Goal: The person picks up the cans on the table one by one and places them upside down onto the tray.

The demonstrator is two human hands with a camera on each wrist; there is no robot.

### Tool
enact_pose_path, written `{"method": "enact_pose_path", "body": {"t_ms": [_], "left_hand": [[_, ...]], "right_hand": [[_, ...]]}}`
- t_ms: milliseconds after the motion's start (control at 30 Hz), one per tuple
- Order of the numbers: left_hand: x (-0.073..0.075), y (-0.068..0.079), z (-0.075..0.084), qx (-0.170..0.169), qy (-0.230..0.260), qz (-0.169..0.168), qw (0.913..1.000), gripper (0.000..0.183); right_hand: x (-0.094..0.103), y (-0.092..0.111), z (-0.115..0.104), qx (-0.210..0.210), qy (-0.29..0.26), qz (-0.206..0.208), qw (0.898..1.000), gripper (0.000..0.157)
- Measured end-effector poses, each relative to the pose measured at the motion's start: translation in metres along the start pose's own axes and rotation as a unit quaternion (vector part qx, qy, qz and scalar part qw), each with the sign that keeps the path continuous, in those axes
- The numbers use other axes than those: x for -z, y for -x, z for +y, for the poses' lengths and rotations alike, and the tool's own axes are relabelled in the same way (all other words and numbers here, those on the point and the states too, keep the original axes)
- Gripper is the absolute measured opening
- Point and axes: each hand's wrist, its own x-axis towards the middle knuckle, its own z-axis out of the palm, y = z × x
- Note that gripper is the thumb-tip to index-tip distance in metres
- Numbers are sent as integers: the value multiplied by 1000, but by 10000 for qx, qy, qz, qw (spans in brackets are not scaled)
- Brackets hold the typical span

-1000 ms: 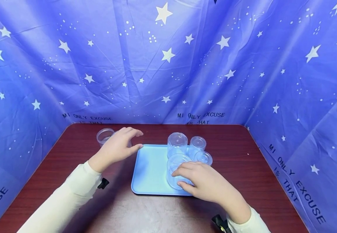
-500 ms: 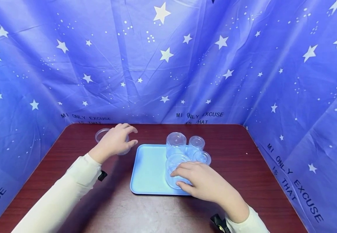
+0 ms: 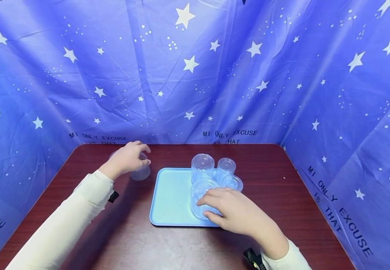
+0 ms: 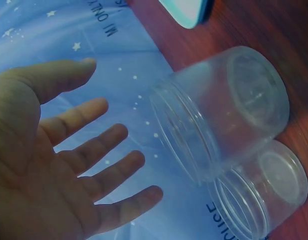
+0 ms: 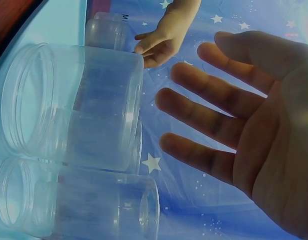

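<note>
Above two clear jars [image 4: 221, 112], the left grip [image 3: 125, 158] hovers, fingers [image 4: 96, 147] spread.

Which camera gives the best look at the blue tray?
The head view: most of the blue tray shows, its right side partly behind clear jars and the right hand. The left wrist view catches one corner; the right wrist view, only part, beneath jars.

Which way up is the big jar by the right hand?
The big jar is upside down: its threaded mouth faces the tray, base uppermost.
</note>
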Motion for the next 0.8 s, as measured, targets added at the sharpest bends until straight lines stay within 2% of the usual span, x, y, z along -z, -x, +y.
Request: {"method": "enact_pose_path", "body": {"t_ms": [200,500,800], "left_hand": [[1,1,-4,228,-34,-369,9991,43],[-1,-1,-10,366,-21,-829,9959,49],[-3,-4,-14,299,-31,-965,9949,52]], "right_hand": [[2,0,-2,-5,50,-38,10000,21],[4,2,-4,-13,36,-59,10000,21],[3,3,-4,41,33,-15,10000,21]]}}
